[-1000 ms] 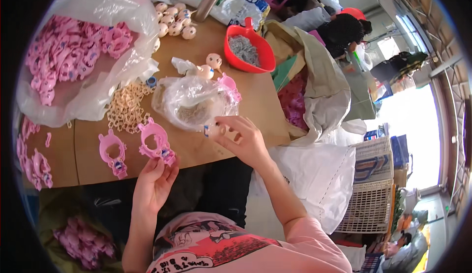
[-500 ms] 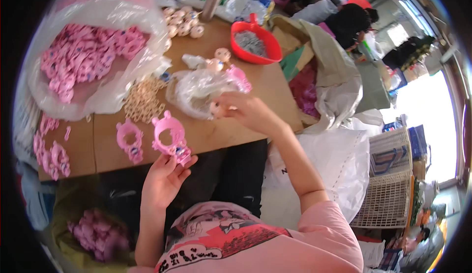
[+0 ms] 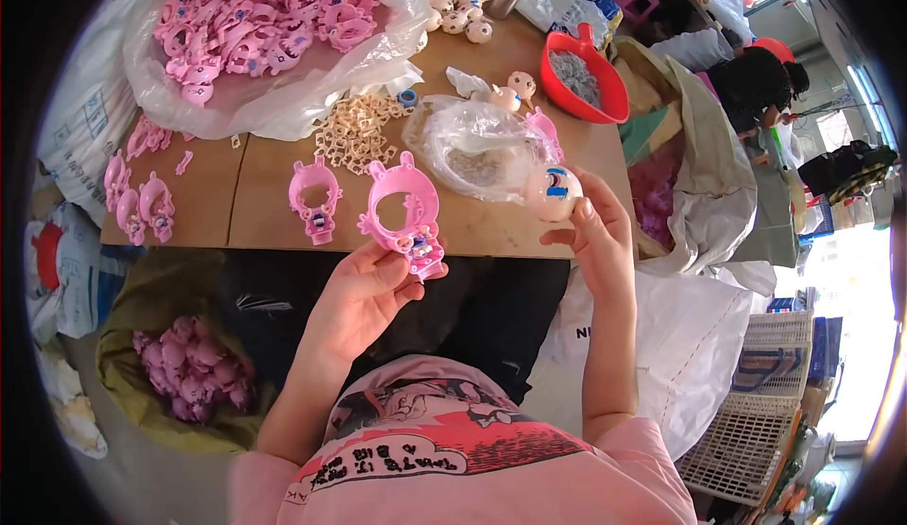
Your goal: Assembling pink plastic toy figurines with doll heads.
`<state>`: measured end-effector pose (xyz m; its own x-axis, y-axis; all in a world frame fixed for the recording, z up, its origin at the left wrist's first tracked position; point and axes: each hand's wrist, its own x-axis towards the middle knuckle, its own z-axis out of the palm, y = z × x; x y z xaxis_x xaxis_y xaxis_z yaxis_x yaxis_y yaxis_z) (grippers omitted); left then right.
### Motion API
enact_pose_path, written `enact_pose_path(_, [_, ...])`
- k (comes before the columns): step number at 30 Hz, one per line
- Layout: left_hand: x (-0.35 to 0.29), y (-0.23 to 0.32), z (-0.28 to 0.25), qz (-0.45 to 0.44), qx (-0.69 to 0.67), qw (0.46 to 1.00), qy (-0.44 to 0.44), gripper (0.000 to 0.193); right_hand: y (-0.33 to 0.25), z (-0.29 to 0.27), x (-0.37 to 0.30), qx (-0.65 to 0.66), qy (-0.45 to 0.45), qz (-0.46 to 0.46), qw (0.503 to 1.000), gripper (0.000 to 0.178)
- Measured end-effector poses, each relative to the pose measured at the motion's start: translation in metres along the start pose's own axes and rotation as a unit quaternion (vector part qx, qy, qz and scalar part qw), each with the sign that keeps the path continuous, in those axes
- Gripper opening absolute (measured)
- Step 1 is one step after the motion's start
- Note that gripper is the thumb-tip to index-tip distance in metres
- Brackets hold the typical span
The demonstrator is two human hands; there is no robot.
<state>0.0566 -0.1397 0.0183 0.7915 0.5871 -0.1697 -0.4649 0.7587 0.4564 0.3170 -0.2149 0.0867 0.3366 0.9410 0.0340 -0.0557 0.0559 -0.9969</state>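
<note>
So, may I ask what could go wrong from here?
The pale ball, in the right grip near the front edge of the table, might slip and roll off. The pink frame, held only by its lower end in the left grip, could tilt or drop past that edge.

The frame (image 3: pixel 404 180) is pink, with blue and white on its figure (image 3: pixel 421 249); the ball (image 3: pixel 550 194) is pale cream, marked in blue and black. Pink pieces (image 3: pixel 255 24) show in the whitish bag (image 3: pixel 283 114). The links (image 3: pixel 354 133) are beige, the scoop (image 3: pixel 616 100) red, the bits (image 3: pixel 574 79) in it grey, the bench (image 3: pixel 482 237) brown. The sack (image 3: pixel 123 355) is olive green, the trousers (image 3: pixel 501 336) black, the shirt (image 3: pixel 453 487) pink, printed in black, white and red
</note>
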Motion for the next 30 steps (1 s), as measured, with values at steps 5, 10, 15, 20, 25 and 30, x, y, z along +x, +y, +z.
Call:
enact_pose_path(5, [-0.003,0.002,0.014,-0.013,-0.011,1.000,0.011,0.043,-0.006,0.013,-0.012,0.082,-0.048,0.007,0.995,0.045])
enact_pose_path(10, [-0.009,0.000,0.016,0.013,0.016,1.000,-0.006,0.050,-0.003,0.022,-0.015,0.133,-0.073,0.020,0.988,0.048])
enact_pose_path(15, [-0.014,0.000,0.027,0.048,0.145,0.988,-0.012,0.068,-0.010,0.036,-0.018,0.104,-0.034,-0.001,0.994,0.057])
enact_pose_path(20, [-0.018,-0.002,0.040,0.051,0.178,0.983,0.012,0.073,-0.009,0.037,-0.025,0.089,-0.025,-0.124,0.988,0.056])
enact_pose_path(25, [-0.018,-0.005,0.039,0.062,0.147,0.987,0.017,0.071,-0.011,0.045,-0.028,-0.110,-0.035,-0.276,0.954,0.053])
enact_pose_path(30, [-0.017,-0.007,0.041,0.076,0.185,0.979,0.026,0.068,-0.008,0.044,-0.026,-0.227,-0.028,-0.353,0.907,0.049])
